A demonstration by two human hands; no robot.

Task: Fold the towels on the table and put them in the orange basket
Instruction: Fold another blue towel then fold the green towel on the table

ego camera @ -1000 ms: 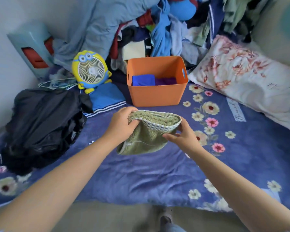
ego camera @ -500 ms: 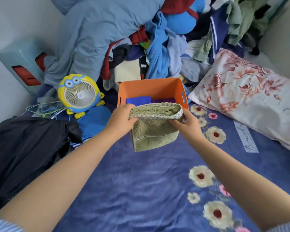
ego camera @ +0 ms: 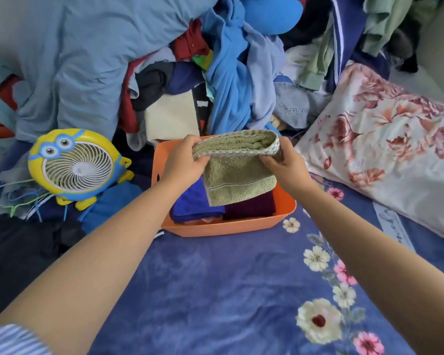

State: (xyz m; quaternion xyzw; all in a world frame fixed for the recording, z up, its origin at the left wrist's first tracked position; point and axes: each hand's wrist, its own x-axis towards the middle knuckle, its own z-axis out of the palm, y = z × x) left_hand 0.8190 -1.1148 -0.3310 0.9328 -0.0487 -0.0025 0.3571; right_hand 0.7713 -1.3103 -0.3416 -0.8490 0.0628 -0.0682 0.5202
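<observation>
Olive-green terry cloth: the folded green towel (ego camera: 237, 172) is suspended above the open top of the orange basket (ego camera: 231, 228), not yet resting inside it. The left hand (ego camera: 183, 161) grips the towel's left end, fingers curled over the folded top edge. The right hand (ego camera: 283, 162) grips the right end, with the thumb in front of the fold and the fingers behind it. The lower part of the towel hangs down into the basket opening.

Inside the basket, a folded blue towel (ego camera: 192, 204) lies on the left and a folded dark purple towel (ego camera: 250, 207) on the right, side by side.

The basket stands on a blue floral bedsheet (ego camera: 215, 290). A yellow cartoon fan (ego camera: 75, 166) stands left of the basket. A floral pillow (ego camera: 385, 149) lies to the right. A heap of clothes (ego camera: 190, 60) rises behind the basket.
</observation>
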